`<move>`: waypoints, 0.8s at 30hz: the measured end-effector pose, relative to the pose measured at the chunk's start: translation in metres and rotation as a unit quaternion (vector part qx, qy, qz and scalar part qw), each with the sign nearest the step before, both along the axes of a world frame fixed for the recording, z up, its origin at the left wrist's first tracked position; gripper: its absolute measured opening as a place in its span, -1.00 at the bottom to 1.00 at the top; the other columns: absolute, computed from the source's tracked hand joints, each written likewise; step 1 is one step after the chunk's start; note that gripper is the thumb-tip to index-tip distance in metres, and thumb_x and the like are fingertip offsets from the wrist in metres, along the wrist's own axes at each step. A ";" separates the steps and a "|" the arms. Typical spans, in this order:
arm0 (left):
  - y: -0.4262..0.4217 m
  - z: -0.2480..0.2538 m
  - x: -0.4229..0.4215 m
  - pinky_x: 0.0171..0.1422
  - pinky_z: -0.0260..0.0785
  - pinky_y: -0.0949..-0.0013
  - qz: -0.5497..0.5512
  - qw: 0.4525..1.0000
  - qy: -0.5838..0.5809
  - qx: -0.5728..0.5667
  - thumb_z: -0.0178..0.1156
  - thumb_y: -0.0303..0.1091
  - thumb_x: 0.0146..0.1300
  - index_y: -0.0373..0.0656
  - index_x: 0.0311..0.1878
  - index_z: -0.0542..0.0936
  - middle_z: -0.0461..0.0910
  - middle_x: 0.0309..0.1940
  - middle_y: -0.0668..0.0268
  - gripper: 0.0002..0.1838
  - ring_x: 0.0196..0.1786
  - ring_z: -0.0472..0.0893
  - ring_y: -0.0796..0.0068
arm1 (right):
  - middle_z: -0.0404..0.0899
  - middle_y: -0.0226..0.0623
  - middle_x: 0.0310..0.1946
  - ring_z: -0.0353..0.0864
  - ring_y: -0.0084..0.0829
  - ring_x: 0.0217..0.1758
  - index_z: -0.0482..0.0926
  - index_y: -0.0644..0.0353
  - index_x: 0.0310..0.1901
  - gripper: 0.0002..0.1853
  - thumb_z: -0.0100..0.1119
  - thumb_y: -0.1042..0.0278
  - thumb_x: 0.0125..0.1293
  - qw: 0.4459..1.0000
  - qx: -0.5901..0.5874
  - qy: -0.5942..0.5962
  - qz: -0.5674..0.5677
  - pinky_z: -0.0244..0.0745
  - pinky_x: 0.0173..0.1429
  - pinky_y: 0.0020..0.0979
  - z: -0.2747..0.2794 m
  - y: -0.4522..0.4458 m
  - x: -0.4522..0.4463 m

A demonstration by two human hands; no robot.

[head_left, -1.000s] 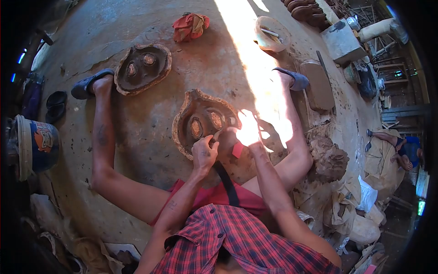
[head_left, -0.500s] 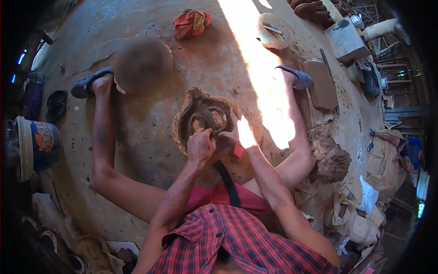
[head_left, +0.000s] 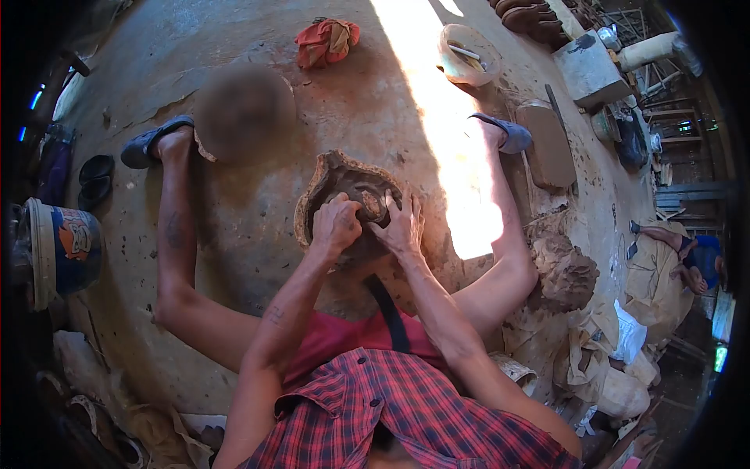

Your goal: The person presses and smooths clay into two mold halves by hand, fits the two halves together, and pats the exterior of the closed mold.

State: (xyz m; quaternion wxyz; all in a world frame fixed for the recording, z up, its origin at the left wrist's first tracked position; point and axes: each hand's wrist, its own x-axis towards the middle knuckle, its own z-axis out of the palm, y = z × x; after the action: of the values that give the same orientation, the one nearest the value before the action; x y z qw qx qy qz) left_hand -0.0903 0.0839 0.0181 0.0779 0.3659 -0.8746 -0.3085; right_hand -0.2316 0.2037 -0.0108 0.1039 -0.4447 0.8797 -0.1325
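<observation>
On the ground between my legs lies a rough-edged mould, seemingly lined with dark wet clay. A lighter reddish-brown patch shows inside the hollow. My left hand reaches into the near left part, its curled fingers pressed into the clay; the fingertips are partly hidden. At the right wall rests my right hand, with its fingers over the rim and its thumb pointing inward.
A blurred round object stands by my left foot. Beyond are a red cloth bundle and a pale basin. On the right lie a clay block and a clay lump. A bucket stands left; another person sits far right.
My left hand has moved slightly up and left, deeper into the mould. My right hand has shifted from the mould's outer side onto its rim, fingers now over the edge.
</observation>
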 end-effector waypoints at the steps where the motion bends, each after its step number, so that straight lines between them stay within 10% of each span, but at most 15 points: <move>1: -0.004 -0.001 -0.002 0.07 0.59 -0.04 -0.006 1.000 0.001 -0.001 0.33 -0.41 0.13 -0.04 -0.02 0.82 0.67 -0.13 0.13 -0.68 -0.03 0.71 -0.06 | -0.01 -0.01 0.70 0.13 0.16 0.64 0.51 0.01 0.47 0.00 0.65 -0.15 -0.04 1.000 0.010 0.007 -0.006 0.25 0.56 0.23 0.002 -0.002 0.000; 24: -0.051 -0.002 -0.012 0.13 0.64 0.06 -0.030 0.987 -0.041 0.150 0.25 -0.49 0.11 0.00 0.05 0.84 0.79 -0.19 0.01 -0.58 -0.06 0.78 -0.02 | 0.18 0.09 0.59 0.18 0.20 0.58 0.60 0.07 0.31 -0.05 0.61 -0.32 -0.10 0.996 -0.033 -0.003 -0.084 0.08 0.55 0.37 0.005 -0.023 0.016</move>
State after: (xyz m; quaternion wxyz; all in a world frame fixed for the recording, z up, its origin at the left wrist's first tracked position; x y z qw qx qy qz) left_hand -0.1025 0.0328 0.0163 -0.0232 0.3595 -0.8314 -0.4231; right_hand -0.2158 0.1802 -0.0053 0.0798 -0.3719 0.9088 -0.1713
